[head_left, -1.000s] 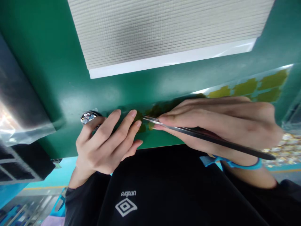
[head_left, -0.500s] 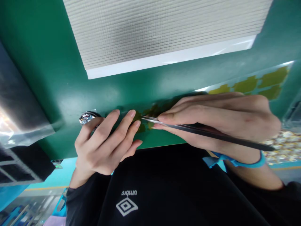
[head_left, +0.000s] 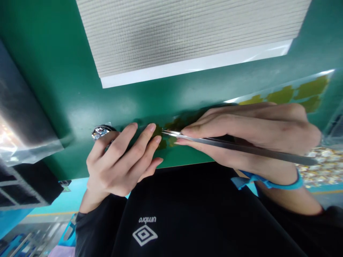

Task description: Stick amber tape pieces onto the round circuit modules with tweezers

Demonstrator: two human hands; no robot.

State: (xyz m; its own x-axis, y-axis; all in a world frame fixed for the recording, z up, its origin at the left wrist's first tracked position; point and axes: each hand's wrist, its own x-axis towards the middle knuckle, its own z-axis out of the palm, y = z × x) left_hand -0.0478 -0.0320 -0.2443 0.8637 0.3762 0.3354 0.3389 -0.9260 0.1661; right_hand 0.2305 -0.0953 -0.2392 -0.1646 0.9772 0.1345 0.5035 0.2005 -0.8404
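Tweezers (head_left: 241, 150) are gripped in my right hand (head_left: 257, 132), their thin metal tips pointing left at small amber-yellow film pieces (head_left: 171, 137) on the green tabletop. Whether the tips touch or pinch a piece is too small to tell. My left hand (head_left: 123, 157) lies with fingers stretched out, its fingertips pressing at the left edge of those pieces. Near its index finger is a round, dark-rimmed object (head_left: 101, 132) with a shiny, glittering top, partly covered by the finger. From beneath my right hand runs a clear sheet (head_left: 292, 94) bearing larger amber pieces.
A grey ribbed pad (head_left: 187, 35) on a white sheet lies across the far side of the green table (head_left: 75, 107). Clear plastic wrapping (head_left: 29, 142) and a dark item stand at the left. Many small gold-and-white parts (head_left: 324, 166) lie at the right, past my wrist.
The tweezers have tilted slightly, and their tips have shifted a little right. My left hand stays nearly in place.
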